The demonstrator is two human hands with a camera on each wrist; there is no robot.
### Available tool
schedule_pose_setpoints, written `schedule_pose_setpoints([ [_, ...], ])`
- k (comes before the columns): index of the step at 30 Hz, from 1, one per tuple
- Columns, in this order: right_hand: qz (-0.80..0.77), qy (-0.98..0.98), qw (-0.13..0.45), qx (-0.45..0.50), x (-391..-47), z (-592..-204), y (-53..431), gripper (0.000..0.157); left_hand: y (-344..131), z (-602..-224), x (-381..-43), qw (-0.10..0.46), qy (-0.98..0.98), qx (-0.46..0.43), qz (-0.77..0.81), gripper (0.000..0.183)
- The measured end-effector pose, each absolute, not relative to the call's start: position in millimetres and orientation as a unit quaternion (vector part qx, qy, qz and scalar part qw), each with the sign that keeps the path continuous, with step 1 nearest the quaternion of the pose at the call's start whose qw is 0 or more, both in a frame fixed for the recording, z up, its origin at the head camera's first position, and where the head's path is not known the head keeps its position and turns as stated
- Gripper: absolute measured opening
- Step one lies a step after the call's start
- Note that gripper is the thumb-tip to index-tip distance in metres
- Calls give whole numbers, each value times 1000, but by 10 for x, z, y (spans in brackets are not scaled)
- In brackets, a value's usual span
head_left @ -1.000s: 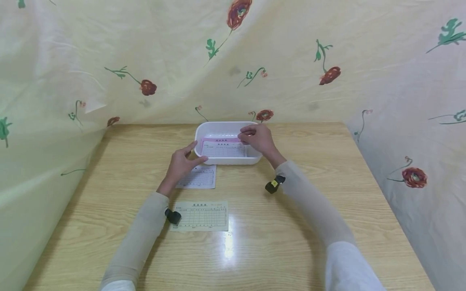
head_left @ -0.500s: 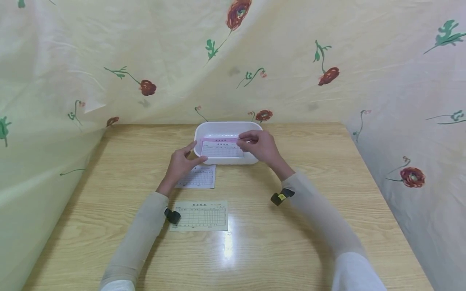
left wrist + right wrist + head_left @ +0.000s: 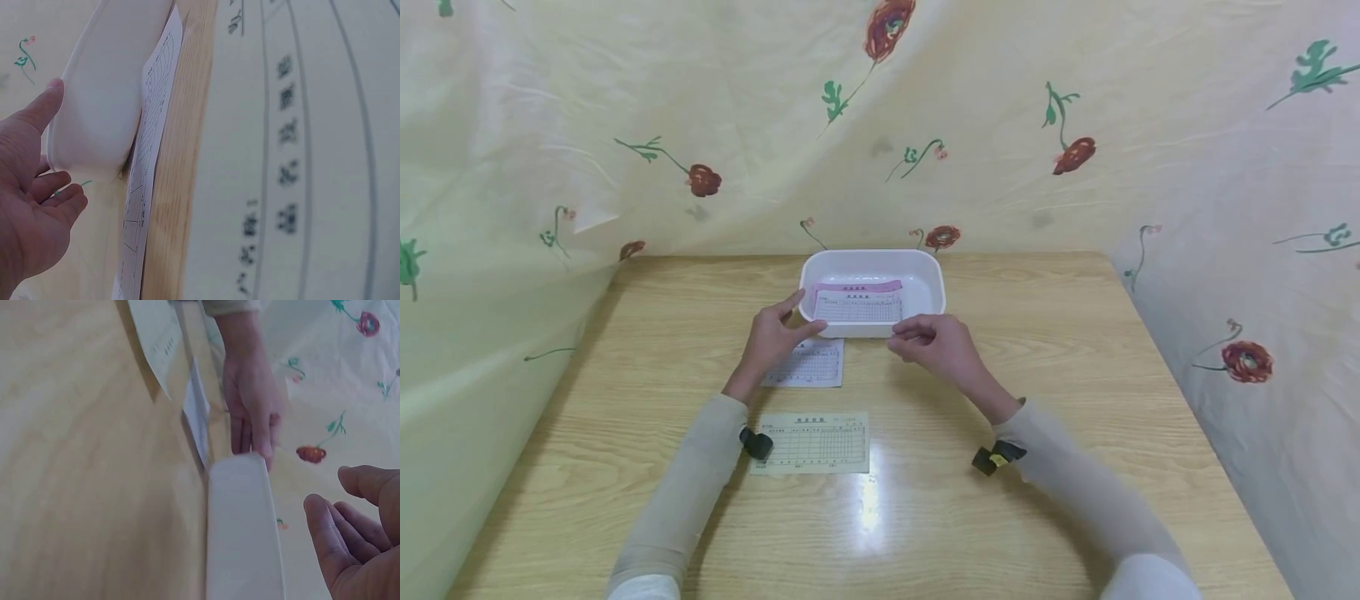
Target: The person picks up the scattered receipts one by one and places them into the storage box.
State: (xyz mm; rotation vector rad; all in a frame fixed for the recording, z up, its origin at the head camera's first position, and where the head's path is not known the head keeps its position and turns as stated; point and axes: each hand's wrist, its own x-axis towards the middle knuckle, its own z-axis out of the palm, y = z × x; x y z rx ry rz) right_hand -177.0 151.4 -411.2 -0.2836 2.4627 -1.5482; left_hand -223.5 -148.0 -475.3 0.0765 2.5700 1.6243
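A white plastic tray (image 3: 922, 287) stands at the back of the table. Inside it a white printed slip (image 3: 859, 311) lies over a pink slip (image 3: 880, 287), whose upper edge shows. My left hand (image 3: 770, 340) grips the tray's near left corner, the thumb on the front rim and the fingers at the left side. In front of the tray's front wall, my right hand (image 3: 942, 347) hovers with loosely bent fingers; the right wrist view shows thumb and fingers apart, nothing between them. Another white slip (image 3: 815, 367) lies on the table, partly hidden by the left hand.
A pale green printed slip (image 3: 812, 446) lies nearer the front on the wooden table (image 3: 940, 525), its left end partly behind the left wrist's camera (image 3: 756, 444). Flowered cloth (image 3: 760, 117) rises behind the table and along both sides.
My right hand has drawn back from inside the tray, toward the front, to just before its near wall. The slips in the tray stay there. My left hand keeps its place.
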Motion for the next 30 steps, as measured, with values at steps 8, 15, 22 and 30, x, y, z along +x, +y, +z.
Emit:
schedule_pose_setpoints([
  [8, -525, 834, 135, -104, -1490, -4251, 1475, 34, -1479, -4776, -2243, 46, 843, 29, 535, 91],
  [15, -517, 835, 163, -93, -1290, -4422, 1397, 32, -1474, -4767, -2231, 43, 842, 32, 536, 90],
  [22, -521, 828, 181, -98, -1166, -4536, 1327, 28, -1475, -4756, -2229, 40, 842, 34, 537, 89],
  [30, -499, 840, 183, -109, -1123, -4581, 1293, 28, -1476, -4756, -2228, 43, 840, 35, 540, 88],
])
